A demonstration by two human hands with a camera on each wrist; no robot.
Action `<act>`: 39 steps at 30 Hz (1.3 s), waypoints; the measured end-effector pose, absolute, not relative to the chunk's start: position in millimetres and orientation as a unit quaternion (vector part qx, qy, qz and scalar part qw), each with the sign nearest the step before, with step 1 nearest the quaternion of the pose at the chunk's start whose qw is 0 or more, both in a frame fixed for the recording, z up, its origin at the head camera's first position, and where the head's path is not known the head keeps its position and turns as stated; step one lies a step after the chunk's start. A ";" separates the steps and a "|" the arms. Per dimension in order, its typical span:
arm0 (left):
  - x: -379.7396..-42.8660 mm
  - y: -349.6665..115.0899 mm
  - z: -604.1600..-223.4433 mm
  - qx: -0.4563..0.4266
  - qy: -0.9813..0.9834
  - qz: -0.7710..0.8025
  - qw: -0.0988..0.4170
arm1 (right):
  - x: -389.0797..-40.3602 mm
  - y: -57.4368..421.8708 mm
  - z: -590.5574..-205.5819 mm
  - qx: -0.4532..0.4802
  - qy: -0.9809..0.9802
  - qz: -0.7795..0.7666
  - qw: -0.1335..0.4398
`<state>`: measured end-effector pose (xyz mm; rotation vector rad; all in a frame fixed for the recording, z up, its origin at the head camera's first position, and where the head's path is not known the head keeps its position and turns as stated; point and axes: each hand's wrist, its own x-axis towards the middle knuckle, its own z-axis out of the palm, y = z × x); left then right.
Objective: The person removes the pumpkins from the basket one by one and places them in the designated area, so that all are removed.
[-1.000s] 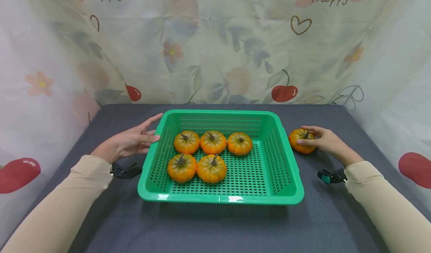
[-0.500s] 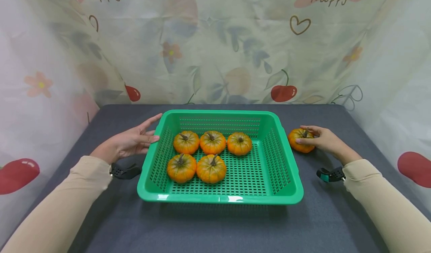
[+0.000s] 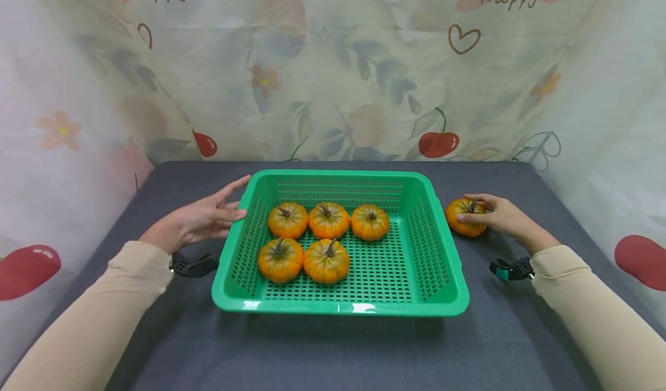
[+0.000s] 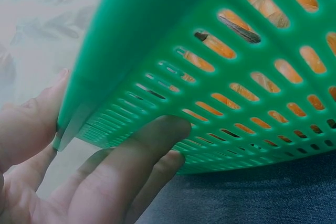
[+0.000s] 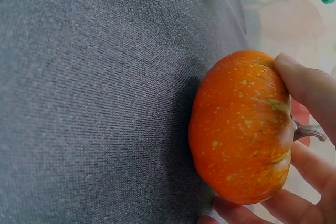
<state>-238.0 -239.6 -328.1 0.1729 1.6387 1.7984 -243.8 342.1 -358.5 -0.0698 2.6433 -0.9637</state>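
A green plastic basket point(image 3: 339, 307) with slotted walls stands on the table, holding several small orange pumpkins point(image 3: 326, 262) toward its left side. My left hand point(image 3: 200, 220) is at the basket's left edge. In the left wrist view its thumb point(image 4: 31, 121) lies over the rim and a finger point(image 4: 152, 140) touches the outer wall. Just right of the basket, my right hand point(image 3: 496, 214) holds a single pumpkin point(image 3: 458, 211) between thumb and fingers. In the right wrist view this pumpkin point(image 5: 239, 129) sits against the dark cloth, its stem toward the palm.
Dark grey cloth point(image 3: 333, 356) covers the table. A printed curtain point(image 3: 333, 78) hangs behind it and along both sides. Inside the basket, the bare slotted floor point(image 3: 387, 275) shows at the right and front right. Black straps hang at both wrists.
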 end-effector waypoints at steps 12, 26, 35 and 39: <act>-238.2 -239.4 -327.4 0.065 0.635 0.690 0.341 | -242.2 341.5 -356.0 -0.025 0.928 -0.335 0.161; -238.4 -240.2 -327.7 0.065 0.627 0.694 0.348 | -243.1 342.1 -355.8 -0.029 0.931 -0.327 0.160; -237.5 -240.8 -327.9 0.082 0.628 0.691 0.348 | -238.1 345.7 -352.5 -0.030 0.920 -0.359 0.154; -237.5 -240.8 -327.3 0.081 0.628 0.691 0.350 | -234.3 349.8 -344.4 -0.028 0.911 -0.382 0.152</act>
